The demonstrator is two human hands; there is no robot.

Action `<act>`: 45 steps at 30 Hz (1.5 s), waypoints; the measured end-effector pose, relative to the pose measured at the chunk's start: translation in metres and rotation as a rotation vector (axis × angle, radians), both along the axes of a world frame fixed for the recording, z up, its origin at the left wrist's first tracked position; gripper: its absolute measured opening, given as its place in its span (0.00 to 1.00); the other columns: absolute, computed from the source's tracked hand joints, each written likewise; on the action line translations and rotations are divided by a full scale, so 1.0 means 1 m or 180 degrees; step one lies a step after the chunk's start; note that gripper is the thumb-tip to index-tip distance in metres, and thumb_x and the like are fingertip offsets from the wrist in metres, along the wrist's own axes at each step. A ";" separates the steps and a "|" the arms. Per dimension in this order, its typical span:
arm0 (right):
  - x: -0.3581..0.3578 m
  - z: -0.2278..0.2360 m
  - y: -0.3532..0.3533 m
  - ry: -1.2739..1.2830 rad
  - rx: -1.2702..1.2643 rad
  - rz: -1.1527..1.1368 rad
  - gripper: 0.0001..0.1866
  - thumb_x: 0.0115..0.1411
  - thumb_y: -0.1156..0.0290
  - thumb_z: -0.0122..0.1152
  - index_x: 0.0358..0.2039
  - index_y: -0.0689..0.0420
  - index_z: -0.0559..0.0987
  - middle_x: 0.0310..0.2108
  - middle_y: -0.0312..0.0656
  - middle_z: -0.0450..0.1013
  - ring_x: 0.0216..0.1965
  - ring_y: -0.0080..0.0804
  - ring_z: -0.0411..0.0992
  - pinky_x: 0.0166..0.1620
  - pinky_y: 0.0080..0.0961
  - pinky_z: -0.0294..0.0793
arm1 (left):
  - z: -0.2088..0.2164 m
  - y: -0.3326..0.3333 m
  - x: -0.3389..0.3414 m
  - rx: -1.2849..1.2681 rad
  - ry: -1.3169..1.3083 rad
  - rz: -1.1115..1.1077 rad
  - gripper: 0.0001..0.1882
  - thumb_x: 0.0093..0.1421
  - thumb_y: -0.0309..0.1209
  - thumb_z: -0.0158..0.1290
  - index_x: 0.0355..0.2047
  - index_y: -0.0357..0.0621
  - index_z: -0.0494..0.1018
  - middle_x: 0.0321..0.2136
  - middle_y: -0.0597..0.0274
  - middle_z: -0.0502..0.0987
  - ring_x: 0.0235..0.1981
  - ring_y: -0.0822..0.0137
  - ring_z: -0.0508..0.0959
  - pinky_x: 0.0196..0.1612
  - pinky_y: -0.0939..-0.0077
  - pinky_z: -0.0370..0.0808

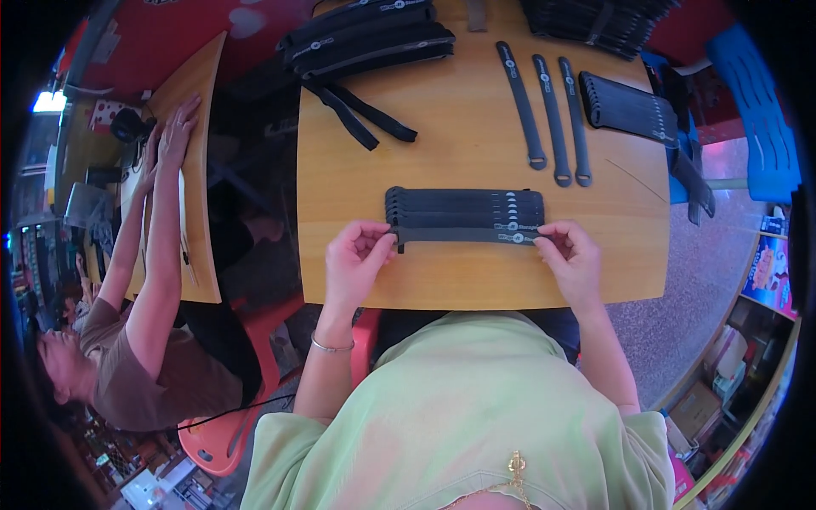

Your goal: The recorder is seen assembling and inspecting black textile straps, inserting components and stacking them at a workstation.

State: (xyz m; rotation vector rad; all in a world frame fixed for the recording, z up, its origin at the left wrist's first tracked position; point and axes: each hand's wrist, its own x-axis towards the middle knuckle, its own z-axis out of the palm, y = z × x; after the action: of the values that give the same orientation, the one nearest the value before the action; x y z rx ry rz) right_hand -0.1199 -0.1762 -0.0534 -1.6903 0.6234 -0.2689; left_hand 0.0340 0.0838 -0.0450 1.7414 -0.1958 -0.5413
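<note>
On a wooden table (348, 187), at the far left, a big pile of black straps (374, 49). Off to the right, a shelf (722, 472) with a brown cardboard box (695, 408) in it. Near the table's front, a flat row of slotted straps (450, 206); farther back, a smaller bundle (631, 106) beside three loose straps (552, 119). Left hand (357, 262) pinched on the front strap's (463, 235) left end, right hand (575, 262) on its right.
</note>
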 end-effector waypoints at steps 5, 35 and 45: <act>0.006 0.003 0.001 -0.0191 -0.0115 -0.0009 0.05 0.54 0.81 0.60 0.33 0.64 0.76 0.27 0.36 0.70 0.24 0.19 0.71 0.28 0.13 0.70 | -0.001 -0.003 0.002 0.0241 -0.0028 0.0127 0.05 0.57 0.21 0.54 0.34 0.35 0.72 0.24 0.68 0.75 0.23 0.82 0.74 0.26 0.89 0.71; 0.009 -0.004 -0.002 0.0031 -0.0028 -0.0139 0.10 0.53 0.80 0.63 0.30 0.60 0.69 0.22 0.29 0.67 0.22 0.12 0.65 0.24 0.09 0.65 | -0.014 -0.006 0.005 0.0289 -0.0301 0.0237 0.03 0.55 0.21 0.55 0.30 0.36 0.72 0.21 0.68 0.74 0.18 0.84 0.70 0.20 0.90 0.67; 0.009 -0.002 -0.002 0.0122 -0.0166 -0.0184 0.11 0.52 0.79 0.64 0.29 0.59 0.69 0.22 0.29 0.67 0.22 0.12 0.65 0.24 0.10 0.65 | -0.013 -0.008 0.003 0.0279 -0.0312 0.0259 0.03 0.55 0.20 0.55 0.30 0.36 0.72 0.21 0.68 0.74 0.18 0.83 0.70 0.21 0.90 0.66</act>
State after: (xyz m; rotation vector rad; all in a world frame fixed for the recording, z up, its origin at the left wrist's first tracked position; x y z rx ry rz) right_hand -0.1107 -0.1780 -0.0552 -1.7327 0.6999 -0.2969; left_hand 0.0368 0.0753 -0.0582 1.8547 -0.1718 -0.4109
